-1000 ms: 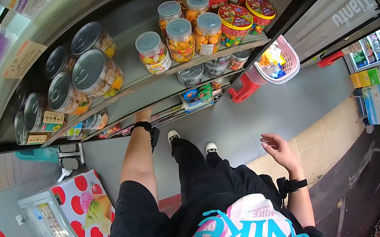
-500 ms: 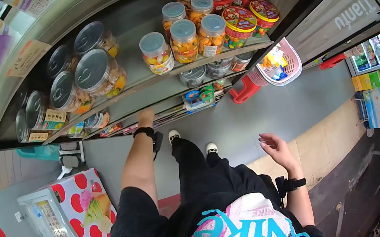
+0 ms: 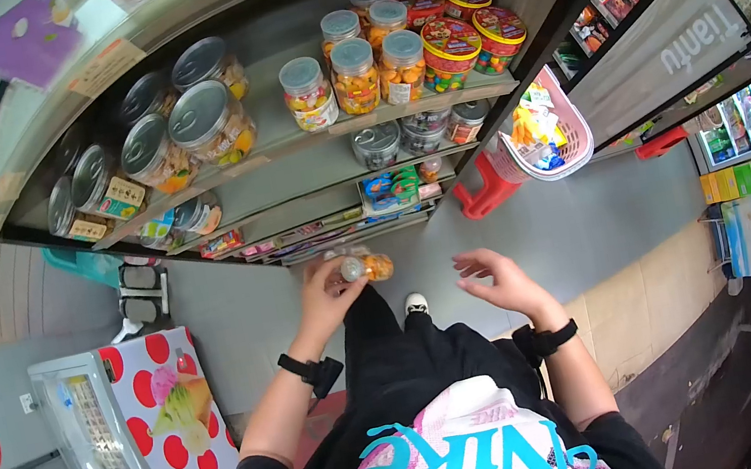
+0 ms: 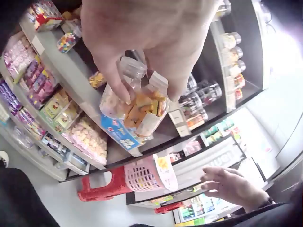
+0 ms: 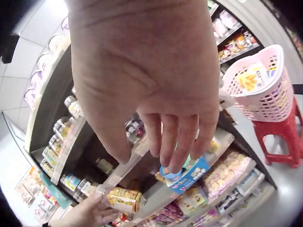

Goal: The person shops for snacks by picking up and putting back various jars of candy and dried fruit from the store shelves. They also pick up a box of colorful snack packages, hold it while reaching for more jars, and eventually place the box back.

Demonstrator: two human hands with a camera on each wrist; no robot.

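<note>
Left hand (image 3: pixel 325 302): gripping two jars together, thumb across the pale one; held out in front of the body, above the left leg.
Orange jar (image 4: pixel 147 113): in the left hand, lying tilted, clear lid, orange contents, white label on its side.
Pale jar (image 4: pixel 112 103): against the orange jar, same grip; pale contents, which I cannot make out; partly hidden by the fingers.
Right hand (image 3: pixel 503 284): raised in the air, fingers loosely bent and relaxed, free of any item; well apart from the jars.
Wrists: black strap with a small device on each.
Shelf (image 3: pixel 258 54): directly before the person, several tiers.
Shelf jars (image 3: pixel 356 82): upper tier, orange contents, grouped beside red tubs (image 3: pixel 451 48).
Big jars (image 3: pixel 211 128): same tier, toward the person's left, grey pull-ring lids.
Blue box (image 5: pixel 190 178): on a lower tier, bagged goods beneath it.
Basket (image 5: pixel 258 106): pink, on a red stool (image 5: pixel 278 138) at the shelf's right end; colourful packets inside.
Freezer (image 3: pixel 93 455): to the person's left, red dots on its side.
</note>
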